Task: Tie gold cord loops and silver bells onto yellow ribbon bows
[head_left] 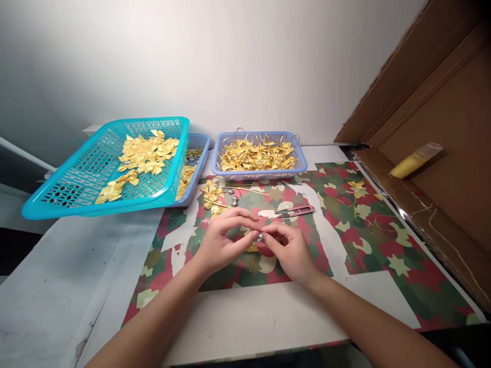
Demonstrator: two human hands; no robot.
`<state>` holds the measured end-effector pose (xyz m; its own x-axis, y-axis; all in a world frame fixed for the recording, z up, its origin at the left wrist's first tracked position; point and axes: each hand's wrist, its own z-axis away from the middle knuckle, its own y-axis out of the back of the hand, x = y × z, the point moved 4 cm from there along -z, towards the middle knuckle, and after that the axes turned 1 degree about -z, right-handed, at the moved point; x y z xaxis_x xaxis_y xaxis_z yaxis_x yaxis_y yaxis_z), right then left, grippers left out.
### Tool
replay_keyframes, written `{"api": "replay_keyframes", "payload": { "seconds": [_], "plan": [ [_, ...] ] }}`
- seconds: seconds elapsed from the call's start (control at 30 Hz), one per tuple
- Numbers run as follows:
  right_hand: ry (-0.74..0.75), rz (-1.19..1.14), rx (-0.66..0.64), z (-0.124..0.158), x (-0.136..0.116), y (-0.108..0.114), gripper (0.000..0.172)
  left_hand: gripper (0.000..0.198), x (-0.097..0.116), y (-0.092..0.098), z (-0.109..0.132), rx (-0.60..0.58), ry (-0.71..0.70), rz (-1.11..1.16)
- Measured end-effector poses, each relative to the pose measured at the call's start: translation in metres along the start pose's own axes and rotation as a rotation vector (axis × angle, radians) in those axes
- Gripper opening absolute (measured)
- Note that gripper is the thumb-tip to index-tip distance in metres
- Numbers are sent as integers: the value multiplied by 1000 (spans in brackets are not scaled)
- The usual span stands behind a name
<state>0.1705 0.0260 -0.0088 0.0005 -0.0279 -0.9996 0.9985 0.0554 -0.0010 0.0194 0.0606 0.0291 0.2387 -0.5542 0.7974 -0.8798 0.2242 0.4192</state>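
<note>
My left hand [224, 240] and my right hand [287, 248] meet over the patterned table cover, fingertips pinched together on a small gold ribbon bow [253, 247] with a little silver bell [260, 237] between them. Both hands are closed on this piece. Just beyond my hands lie a pink thread snipper [295, 210], a few loose gold bows [211, 194] and small silver bells [233, 199].
A tilted teal basket [76, 189] with gold bows rests on a blue tray [199, 153] at the left. A lilac basket [261, 171] of finished bows stands at the back. A brown cardboard wall [441, 102] with a yellow object [416, 160] borders the right.
</note>
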Motion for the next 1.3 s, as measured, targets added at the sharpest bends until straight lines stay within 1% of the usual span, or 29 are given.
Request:
{"api": "replay_keyframes", "payload": {
  "seconds": [0.13, 0.2, 0.27, 0.37, 0.43, 0.57, 0.63, 0.7, 0.77, 0.8, 0.83, 0.87, 0.93, 1.0, 1.03, 1.1, 1.17, 1.23, 1.3],
  "plan": [
    [-11, 19, -16, 0, 0, -2, 14, 7, -1, 1, 0, -7, -9, -14],
    [9, 52, -26, 0, -2, -1, 15, 7, 0, 2, 0, -18, -3, -23],
    [89, 125, 2, -1, -7, 3, 14, 7, 2, 2, 0, -19, -7, -31],
    [264, 256, 96, -2, -18, 13, 12, 8, 7, 3, 1, -4, -42, -51],
    [337, 293, 110, -2, -25, 17, 12, 9, 11, 3, 2, 9, -69, -64],
    [444, 308, -13, 0, -33, 13, 10, 11, 17, 2, 3, 32, -120, -82],
    [456, 311, -74, 1, -34, 9, 10, 11, 20, 2, 3, 50, -142, -92],
    [444, 318, -98, 1, -34, 8, 13, 10, 22, 2, 3, 63, -146, -104],
    [435, 312, -100, 1, -36, 10, 15, 6, 22, 1, 3, 54, -96, -144],
    [424, 290, -95, 1, -37, 12, 15, 4, 20, 1, 3, 44, -40, -189],
    [408, 252, -86, 1, -38, 15, 15, 7, 17, 0, 3, 24, 32, -250],
    [392, 202, -74, 1, -40, 19, 15, 12, 13, -2, 4, -12, 114, -326],
    [379, 79, -48, 2, -45, 28, 14, 19, 4, -6, 7, -122, 279, -488],
    [410, -51, -44, 5, -51, 35, 15, 23, -3, -10, 12, -237, 398, -606],
    [435, -110, -53, 6, -54, 38, 15, 25, -6, -11, 13, -270, 436, -638],
    [472, -207, -77, 9, -61, 43, 15, 26, -9, -12, 15, -286, 480, -663],
    [493, -257, -84, 12, -66, 46, 15, 27, -11, -12, 15, -286, 490, -643],
    [496, -263, -72, 13, -68, 48, 18, 23, -12, -13, 15, -276, 479, -568],
    [490, -212, -43, 13, -68, 48, 25, 18, -13, -13, 15, -245, 447, -443]
  ]
}}
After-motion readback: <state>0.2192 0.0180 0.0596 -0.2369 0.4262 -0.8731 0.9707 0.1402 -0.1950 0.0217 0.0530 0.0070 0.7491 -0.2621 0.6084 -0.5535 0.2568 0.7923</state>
